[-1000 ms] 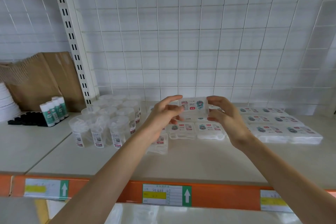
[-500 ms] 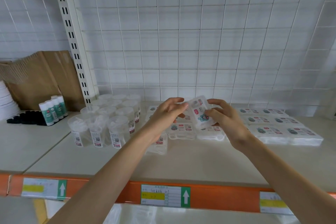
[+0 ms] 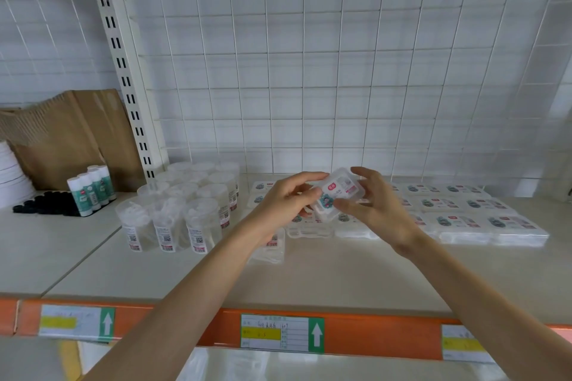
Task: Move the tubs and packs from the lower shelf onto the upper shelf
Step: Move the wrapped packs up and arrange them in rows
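Head view: the shelved packs [image 3: 464, 219] are partly hidden behind the hands. A tilted clear pack [image 3: 340, 189] is pinched in the grip of left hand [image 3: 283, 204] and right hand [image 3: 376, 212], above the upper shelf [image 3: 340, 275].

On the orange shelf edge [image 3: 371, 338], the left label [image 3: 75, 322] and the middle label [image 3: 282, 332] each show a white arrow pointing up on green. Their handwriting is too faint to read. The tubs [image 3: 198, 226] carry QR codes and barcodes. The print on the held pack [image 3: 337, 193] is too small to read.
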